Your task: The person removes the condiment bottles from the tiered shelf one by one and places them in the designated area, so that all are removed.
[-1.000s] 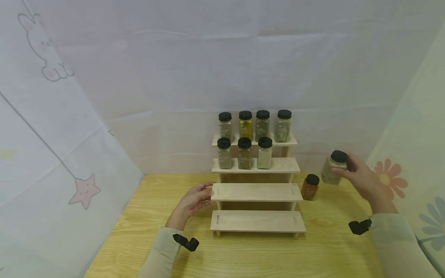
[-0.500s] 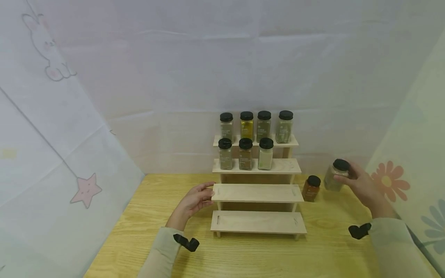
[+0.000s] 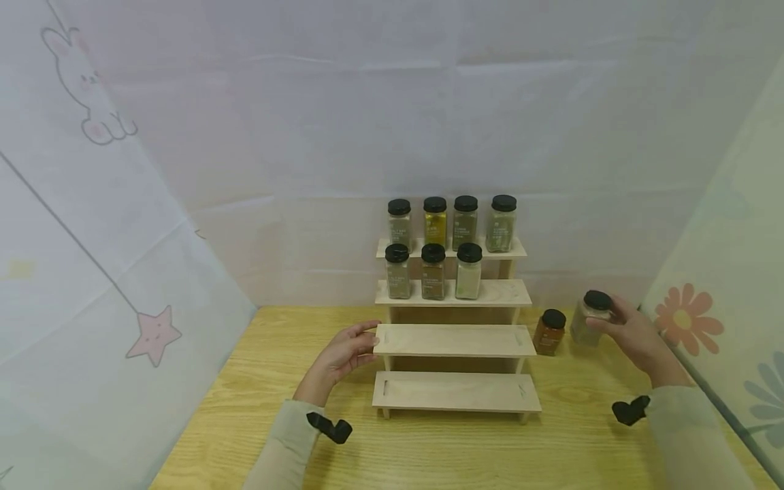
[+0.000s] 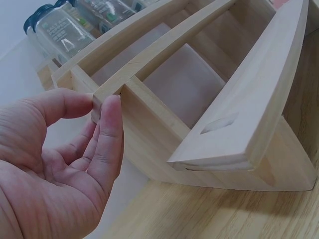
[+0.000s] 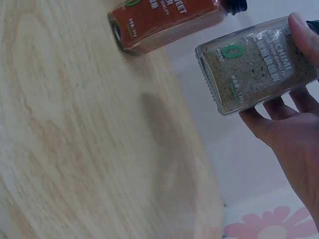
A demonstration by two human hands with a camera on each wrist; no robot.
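My left hand (image 3: pixel 343 354) pinches the left end of a shelf on the pale wooden tiered rack (image 3: pixel 453 340). In the left wrist view, thumb and fingers (image 4: pixel 108 132) close on that shelf's corner. On the right, my right hand (image 3: pixel 633 333) grips a square glass spice jar (image 3: pixel 586 329) with a black lid and greyish-brown seasoning. The right wrist view shows the jar (image 5: pixel 249 67) held by thumb and fingers, its base apart from the tabletop. Beside it, left, a jar of red-brown seasoning (image 3: pixel 549 333) stands on the table.
Several black-lidded spice jars stand on the rack's upper tiers, among them a yellow one (image 3: pixel 435 226) and a pale one (image 3: pixel 468 275). The two lower shelves (image 3: pixel 456 391) are bare. The wooden table (image 3: pixel 453 452) meets a white cloth backdrop (image 3: pixel 331 252).
My right hand has lowered the greyish-brown spice jar beside the red-brown one. The left hand stays at the rack's end. The camera view has shifted slightly.
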